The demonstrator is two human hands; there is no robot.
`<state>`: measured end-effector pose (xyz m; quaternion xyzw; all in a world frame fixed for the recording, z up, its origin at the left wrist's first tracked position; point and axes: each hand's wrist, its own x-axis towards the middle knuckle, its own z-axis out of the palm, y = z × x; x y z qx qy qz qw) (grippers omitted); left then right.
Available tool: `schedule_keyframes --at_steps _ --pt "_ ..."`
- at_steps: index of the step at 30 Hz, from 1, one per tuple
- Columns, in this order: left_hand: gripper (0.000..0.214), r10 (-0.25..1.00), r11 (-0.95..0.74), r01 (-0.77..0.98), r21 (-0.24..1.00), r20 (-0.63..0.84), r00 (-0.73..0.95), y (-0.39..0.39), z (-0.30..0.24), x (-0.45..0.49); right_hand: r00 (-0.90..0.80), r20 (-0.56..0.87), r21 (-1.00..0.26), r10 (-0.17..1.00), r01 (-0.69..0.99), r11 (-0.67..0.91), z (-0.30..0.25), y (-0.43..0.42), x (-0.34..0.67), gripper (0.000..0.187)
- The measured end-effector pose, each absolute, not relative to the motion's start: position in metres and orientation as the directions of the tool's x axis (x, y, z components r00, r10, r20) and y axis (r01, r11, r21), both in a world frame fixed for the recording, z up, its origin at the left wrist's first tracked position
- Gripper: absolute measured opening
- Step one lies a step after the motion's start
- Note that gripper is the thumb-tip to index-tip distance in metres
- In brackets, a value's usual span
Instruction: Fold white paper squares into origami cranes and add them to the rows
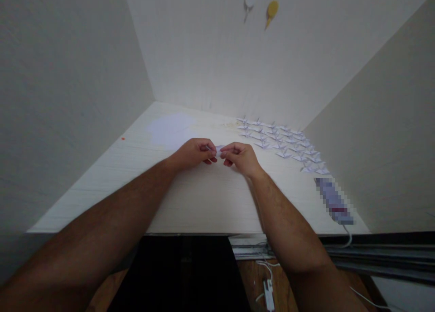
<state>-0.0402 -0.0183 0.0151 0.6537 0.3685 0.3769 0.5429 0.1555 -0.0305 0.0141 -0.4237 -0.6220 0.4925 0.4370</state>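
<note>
– First, what do the hands hold, and where?

– Left hand [200,151] and right hand [239,157] are each curled to a near-closed fingertip pinch, gripping one small piece of white paper [218,150] between them. Relative to the paper cranes [284,154], that piece sits to the left, over the desk [204,199]. Contact with the desk: cannot tell.

– Reason for such a grip?

– Probably smallness and lightness. Fingertips at both ends would steady it without crushing it.

– And the arrangement of the cranes?

– Close rows, in my judgement to keep them out of the way and spare their wings from knocks.

– Materials and shapes?

– Cranes: thin white paper, pointed, wings spread. Desk: white, faintly streaked. Well left of the cranes, a pale lilac patch [171,128]; sheet or light, undetermined. Just on their near side, a pixelated oblong object [335,201], with a white cable [348,237] close by. Above them, a yellow round-headed hook [272,8] on the pale wall [204,54].
</note>
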Motion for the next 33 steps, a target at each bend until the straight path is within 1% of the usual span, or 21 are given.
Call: schedule_keyframes --at_steps 2,6,10,15,19,25,30,33 --pt "0.020 0.889 -0.111 0.066 0.992 0.070 0.452 -0.0181 0.0147 -0.0411 -0.259 0.100 -0.991 0.961 0.060 0.120 0.0147 -0.0303 0.1571 0.028" --pt "0.027 0.911 -0.045 0.020 0.999 0.033 0.411 -0.0180 0.0148 -0.0422 -0.260 0.068 -0.995 0.963 0.052 0.084 0.0148 -0.0301 0.1593 0.029" --pt "0.030 0.925 -0.001 -0.020 1.000 0.009 0.379 -0.0184 0.0154 -0.0406 -0.241 0.072 -0.994 0.968 0.057 0.089 0.0153 -0.0304 0.1584 0.028" --pt "0.031 0.944 0.001 -0.041 0.999 0.012 0.329 -0.0206 0.0168 -0.0373 -0.197 0.095 -0.985 0.976 0.124 0.121 0.0165 -0.0298 0.1574 0.025" --pt "0.031 0.946 -0.008 -0.047 0.999 0.023 0.322 -0.0214 0.0166 -0.0378 -0.244 0.095 -0.983 0.965 0.127 0.129 0.0169 -0.0295 0.1595 0.025" --pt "0.031 0.940 0.003 -0.064 0.998 0.019 0.340 -0.0200 0.0143 -0.0386 -0.331 0.064 -0.990 0.942 0.100 0.102 0.0177 -0.0319 0.1589 0.029" --pt "0.032 0.941 0.019 -0.047 0.999 -0.002 0.337 -0.0198 0.0144 -0.0378 -0.240 0.070 -0.988 0.968 0.117 0.101 0.0173 -0.0310 0.1572 0.028" --pt "0.030 0.948 -0.001 -0.030 1.000 0.010 0.317 -0.0197 0.0148 -0.0375 -0.222 0.074 -0.987 0.972 0.123 0.103 0.0177 -0.0307 0.1565 0.026"
